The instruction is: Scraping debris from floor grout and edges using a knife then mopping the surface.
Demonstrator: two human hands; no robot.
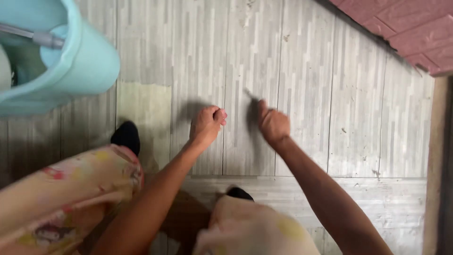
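Looking straight down, the head view shows both bare hands held out over a grey tiled floor (pixel 306 94) with a wood-grain pattern. The left hand (pixel 206 123) is curled into a loose fist, fingers (pixel 220 116) folded in toward the palm; whether they pinch anything cannot be told, because the picture is blurred. The right hand (pixel 272 123) is also curled, thumb raised, and a thin dark stick-like shape (pixel 250 94) juts up from it toward the top of the picture; motion blur hides what it is and whether the fingers actually grip it. The two hands sit near each other, apart, neither touching the floor as far as can be seen. A pale turquoise plastic bucket (pixel 89 61) stands at the upper left, with a grey metal handle or rod (pixel 33 37) lying across its opening. Patterned peach-coloured trouser legs (pixel 66 198) fill the lower left and lower middle, with two dark toe tips (pixel 126 136) showing past them on the tiles. A reddish brick-patterned surface (pixel 406 28) occupies the upper right corner, and a dark brown strip (pixel 441 165) runs down the right edge. No packages, labels or signs are legible.
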